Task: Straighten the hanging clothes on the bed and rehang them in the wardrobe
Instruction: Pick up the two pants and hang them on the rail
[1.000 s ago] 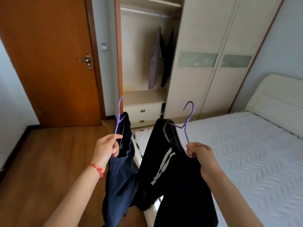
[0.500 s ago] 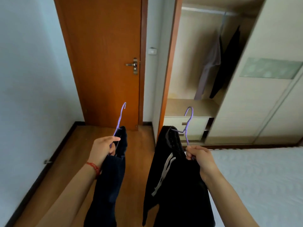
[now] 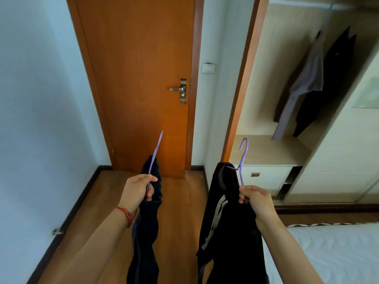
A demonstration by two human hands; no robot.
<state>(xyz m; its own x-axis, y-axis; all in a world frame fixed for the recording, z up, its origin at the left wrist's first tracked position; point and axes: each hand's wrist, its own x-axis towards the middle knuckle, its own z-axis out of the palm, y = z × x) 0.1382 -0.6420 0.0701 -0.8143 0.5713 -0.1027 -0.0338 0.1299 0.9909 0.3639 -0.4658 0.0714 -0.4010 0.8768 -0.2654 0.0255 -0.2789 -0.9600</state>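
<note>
view swung left, bed [image 3: 332,253] mostly gone, door [image 3: 139,78] centred

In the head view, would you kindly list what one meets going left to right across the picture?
Blue wall → left hand → navy garment → door handle → black striped trousers → right hand → grey shirt → black hanging garment.

- A home bedroom: a bed [image 3: 332,249] with a white quilted cover
- An open wardrobe [image 3: 272,99] with hanging clothes [image 3: 307,83]
- A wooden door [image 3: 139,78], wood floor [image 3: 180,212]
</note>
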